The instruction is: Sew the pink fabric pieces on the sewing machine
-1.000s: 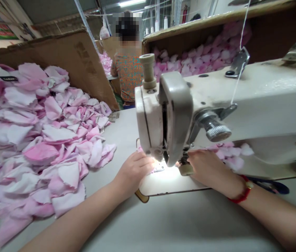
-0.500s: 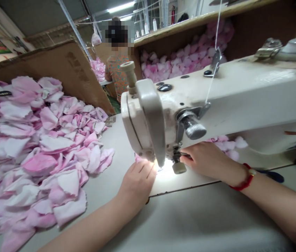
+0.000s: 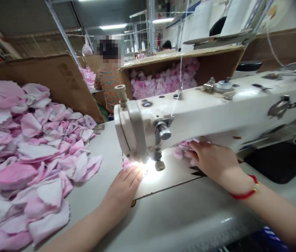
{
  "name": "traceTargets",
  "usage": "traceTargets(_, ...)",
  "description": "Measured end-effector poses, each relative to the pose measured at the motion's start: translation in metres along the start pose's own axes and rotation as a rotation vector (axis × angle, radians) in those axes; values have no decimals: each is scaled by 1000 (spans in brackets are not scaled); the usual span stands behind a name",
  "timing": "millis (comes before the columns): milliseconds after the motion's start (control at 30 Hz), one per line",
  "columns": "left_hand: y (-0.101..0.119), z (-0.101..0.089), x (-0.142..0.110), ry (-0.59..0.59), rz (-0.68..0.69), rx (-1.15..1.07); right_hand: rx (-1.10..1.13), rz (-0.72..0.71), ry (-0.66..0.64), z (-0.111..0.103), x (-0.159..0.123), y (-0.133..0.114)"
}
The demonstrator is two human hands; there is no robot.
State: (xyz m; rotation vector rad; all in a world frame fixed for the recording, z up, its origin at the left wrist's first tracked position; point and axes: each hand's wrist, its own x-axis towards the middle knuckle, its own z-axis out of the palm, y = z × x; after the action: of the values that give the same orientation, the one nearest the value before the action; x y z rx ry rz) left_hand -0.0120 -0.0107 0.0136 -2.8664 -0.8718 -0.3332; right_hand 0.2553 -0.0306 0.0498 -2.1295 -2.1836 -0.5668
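Left hand [image 3: 123, 193] touches pink fabric [image 3: 126, 165] (felt, perhaps).

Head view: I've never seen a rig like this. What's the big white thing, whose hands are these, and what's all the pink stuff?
This picture comes from a camera on the person's head, looking down at their own hands. The white machine is a sewing machine on a table. The left hand rests on a pink fabric piece beside the needle area. The right hand is on more pink pieces under the machine's arm. A big pile of pink scraps lies to the left. Beyond it, a co-worker has their back turned.
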Motion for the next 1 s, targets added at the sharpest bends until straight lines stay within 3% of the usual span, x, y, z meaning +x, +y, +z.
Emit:
traceTargets(167, 8, -12, -1, 11, -25, 10, -18, -83, 80, 12, 20, 3)
traceTargets(267, 19, -31, 0, 167, -106, -106, -7, -158, 136, 5, 7, -3)
traceTargets(333, 28, -43, 4, 200, -252, -352, 16, -296, 266, -5, -13, -9)
traceTargets(467, 41, -47, 14, 22, -565, -1125, 187, -586, 505, -31, -54, -25)
traceTargets(567, 46, -40, 14, 94, -645, -1445, 278, -564, 527, -38, -66, -33)
traceTargets(667, 52, -37, 9, 277, -677, -1453, 429, -414, 405, -32, -65, -38)
traceTargets(767, 57, -38, 2, 375, -720, -1401, 581, -358, 324, -24, -64, -42)
traceTargets(867, 57, -39, -1, 395, -729, -1415, 563, -397, 428, -23, -68, -45)
traceTargets(1000, 54, -41, -3, 266, -740, -1530, 479, -520, 593, -28, -75, -48)
